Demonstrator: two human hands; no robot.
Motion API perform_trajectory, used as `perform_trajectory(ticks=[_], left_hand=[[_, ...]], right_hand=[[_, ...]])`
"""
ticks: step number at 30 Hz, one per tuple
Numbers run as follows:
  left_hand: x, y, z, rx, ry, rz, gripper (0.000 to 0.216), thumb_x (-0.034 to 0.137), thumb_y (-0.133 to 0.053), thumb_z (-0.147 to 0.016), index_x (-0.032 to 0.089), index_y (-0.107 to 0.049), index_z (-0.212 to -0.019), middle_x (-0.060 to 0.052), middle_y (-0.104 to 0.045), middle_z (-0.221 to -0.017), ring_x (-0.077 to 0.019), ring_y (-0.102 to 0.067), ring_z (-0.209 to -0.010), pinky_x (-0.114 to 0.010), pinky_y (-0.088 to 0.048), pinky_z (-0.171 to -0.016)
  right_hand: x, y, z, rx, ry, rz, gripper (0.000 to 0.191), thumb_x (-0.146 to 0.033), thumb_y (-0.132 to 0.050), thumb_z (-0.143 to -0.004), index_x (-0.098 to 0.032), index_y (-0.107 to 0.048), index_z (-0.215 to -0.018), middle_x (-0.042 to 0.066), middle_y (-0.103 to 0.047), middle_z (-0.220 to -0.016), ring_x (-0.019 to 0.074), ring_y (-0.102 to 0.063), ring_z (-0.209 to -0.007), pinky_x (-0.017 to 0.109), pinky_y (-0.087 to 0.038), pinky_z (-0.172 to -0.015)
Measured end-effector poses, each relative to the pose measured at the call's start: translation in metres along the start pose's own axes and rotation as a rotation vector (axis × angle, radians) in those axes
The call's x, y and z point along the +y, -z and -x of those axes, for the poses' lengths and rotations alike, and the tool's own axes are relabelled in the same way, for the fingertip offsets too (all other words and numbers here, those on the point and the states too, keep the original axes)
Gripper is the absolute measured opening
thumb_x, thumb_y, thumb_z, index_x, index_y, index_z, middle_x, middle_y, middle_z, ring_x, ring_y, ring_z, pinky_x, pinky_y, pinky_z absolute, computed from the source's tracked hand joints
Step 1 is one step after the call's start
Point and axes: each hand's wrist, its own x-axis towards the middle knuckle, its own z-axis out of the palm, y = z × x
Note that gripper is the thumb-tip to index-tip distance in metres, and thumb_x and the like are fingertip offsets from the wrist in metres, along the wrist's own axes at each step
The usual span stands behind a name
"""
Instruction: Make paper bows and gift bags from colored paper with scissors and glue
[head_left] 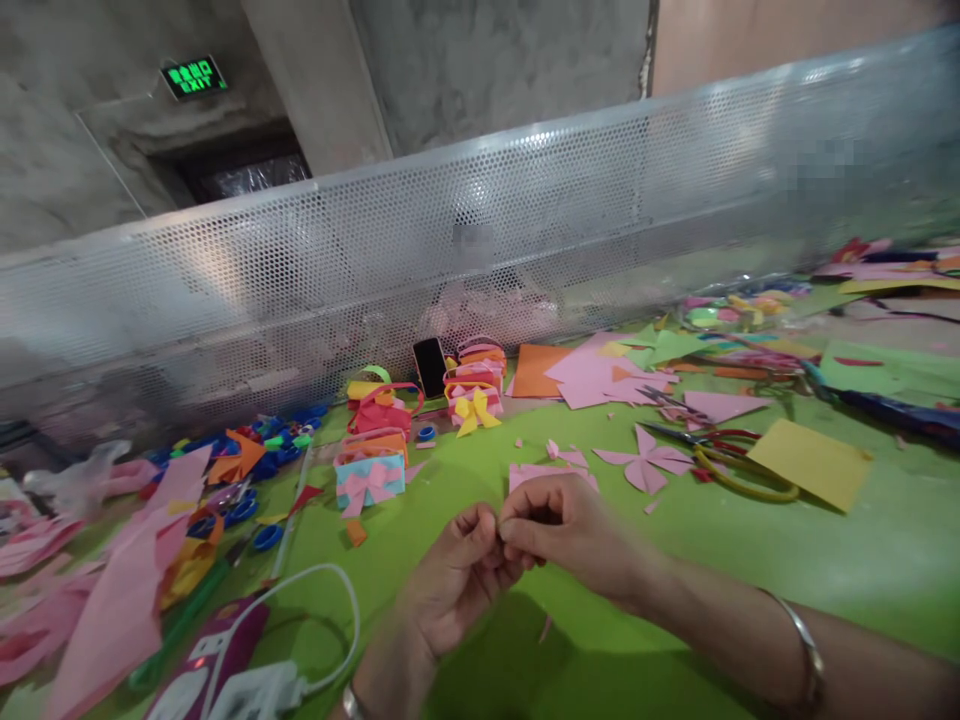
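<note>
My left hand (465, 570) and my right hand (574, 530) meet at the fingertips above the green tabletop (480, 490). Both are closed in a pinch, thumb against fingers. Whatever sits between them is hidden or too small to make out. Just behind the right hand lies a pink paper strip (551, 475). A pink paper bow shape (646, 460) lies to its right. Left of my hands stands a small blue paper bag (390, 472) with a pink bow (366, 488) on its front.
Scissors with yellow and red handles (739, 480) lie at right beside a yellow paper square (814, 462). A phone (430, 367) leans on the perforated metal barrier (360, 240) among small paper bags. A power strip (225, 640) with a white cable sits front left.
</note>
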Motion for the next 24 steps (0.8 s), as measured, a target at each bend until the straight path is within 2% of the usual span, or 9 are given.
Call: perform_trajectory(ticks=[4,6,10,13,20,24], left_hand=[[0.003,0.002,0.000,-0.068,-0.053,-0.147,0.026,0.032,-0.079,-0.062,0.016,-0.058,-0.061,0.001,-0.062,-0.056,-0.0136,-0.061,-0.058,-0.027,-0.046,-0.064],[0.006,0.002,0.000,-0.010,-0.101,-0.233,0.026,0.032,-0.080,-0.060,0.017,-0.059,-0.062,0.001,-0.062,-0.055,-0.0129,-0.059,-0.057,-0.026,-0.045,-0.063],[0.011,0.001,0.000,0.199,-0.255,-0.438,0.031,0.028,-0.085,-0.048,0.015,-0.059,-0.056,0.004,-0.059,-0.052,-0.0070,-0.050,-0.053,-0.019,-0.038,-0.054],[0.014,-0.002,-0.001,0.260,-0.315,-0.543,0.034,0.030,-0.086,-0.043,0.015,-0.058,-0.052,0.005,-0.055,-0.049,-0.0059,-0.045,-0.050,-0.018,-0.035,-0.050],[0.011,-0.001,-0.002,0.240,-0.335,-0.565,0.033,0.030,-0.086,-0.044,0.014,-0.058,-0.052,0.005,-0.055,-0.050,-0.0060,-0.045,-0.051,-0.018,-0.034,-0.050],[0.005,0.000,-0.002,0.139,-0.269,-0.451,0.030,0.032,-0.083,-0.052,0.015,-0.059,-0.057,0.004,-0.058,-0.055,-0.0069,-0.048,-0.055,-0.019,-0.036,-0.054]], right_hand=[[-0.001,0.003,0.001,-0.003,-0.052,-0.013,0.015,-0.027,-0.063,-0.067,-0.014,-0.062,-0.061,0.000,-0.062,-0.055,0.0062,-0.051,-0.046,0.019,-0.040,-0.046],[-0.002,0.004,0.000,0.004,-0.076,0.017,0.014,-0.026,-0.062,-0.067,-0.014,-0.061,-0.059,0.000,-0.062,-0.054,0.0066,-0.050,-0.045,0.019,-0.039,-0.045],[-0.002,0.006,-0.002,0.040,-0.091,0.135,0.009,-0.019,-0.058,-0.064,-0.016,-0.057,-0.056,-0.002,-0.057,-0.050,0.0067,-0.047,-0.045,0.019,-0.035,-0.044],[0.000,0.007,-0.003,0.047,-0.069,0.194,0.006,-0.018,-0.055,-0.062,-0.017,-0.055,-0.056,-0.004,-0.053,-0.048,0.0067,-0.042,-0.044,0.020,-0.032,-0.044],[0.004,0.007,-0.003,0.052,-0.006,0.231,0.006,-0.019,-0.052,-0.059,-0.018,-0.049,-0.054,-0.007,-0.043,-0.049,0.0068,-0.034,-0.048,0.020,-0.025,-0.045],[0.004,0.003,-0.003,0.047,0.008,0.257,0.007,-0.019,-0.051,-0.060,-0.018,-0.047,-0.054,-0.007,-0.040,-0.050,0.0067,-0.031,-0.049,0.020,-0.023,-0.044]])
